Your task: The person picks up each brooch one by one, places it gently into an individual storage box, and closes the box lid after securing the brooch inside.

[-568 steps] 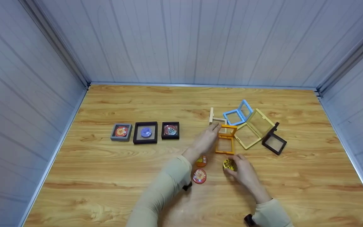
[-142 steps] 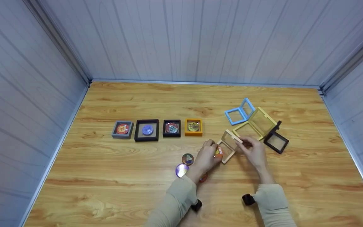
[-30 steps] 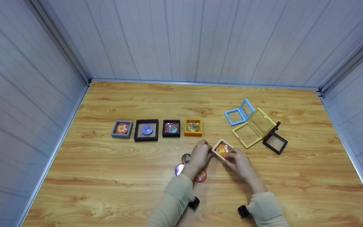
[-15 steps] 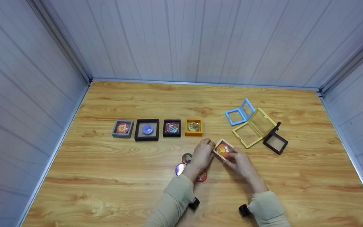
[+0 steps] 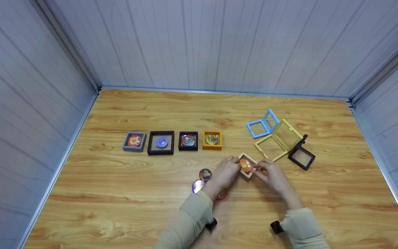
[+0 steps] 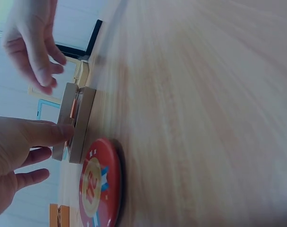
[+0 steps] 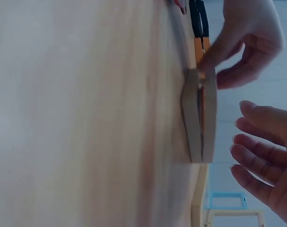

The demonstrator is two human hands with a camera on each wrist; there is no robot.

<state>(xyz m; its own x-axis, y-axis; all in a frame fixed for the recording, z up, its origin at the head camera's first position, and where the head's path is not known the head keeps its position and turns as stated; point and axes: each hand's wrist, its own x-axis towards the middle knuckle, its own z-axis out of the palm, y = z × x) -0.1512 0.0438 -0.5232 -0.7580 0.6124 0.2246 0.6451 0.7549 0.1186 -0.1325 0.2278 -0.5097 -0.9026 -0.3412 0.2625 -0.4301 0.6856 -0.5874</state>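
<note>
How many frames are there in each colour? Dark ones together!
Dark square plastic frames: 3
Grey square plastic frame: 1
Orange square plastic frame: 1
Beige square plastic frame: 1
Blue square plastic frame: 1
Yellow square plastic frame: 1
Total: 8

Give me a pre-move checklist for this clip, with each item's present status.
1. Orange badge inside the beige frame: ok.
2. Beige frame fully closed: not ok; a gap shows between its halves.
3. Left hand holding that frame: ok.
4. Right hand clear of it: ok, apart in the right wrist view.
5. Orange badge lying flat: cannot tell from these views.
6. Blue frame open: ok.
</note>
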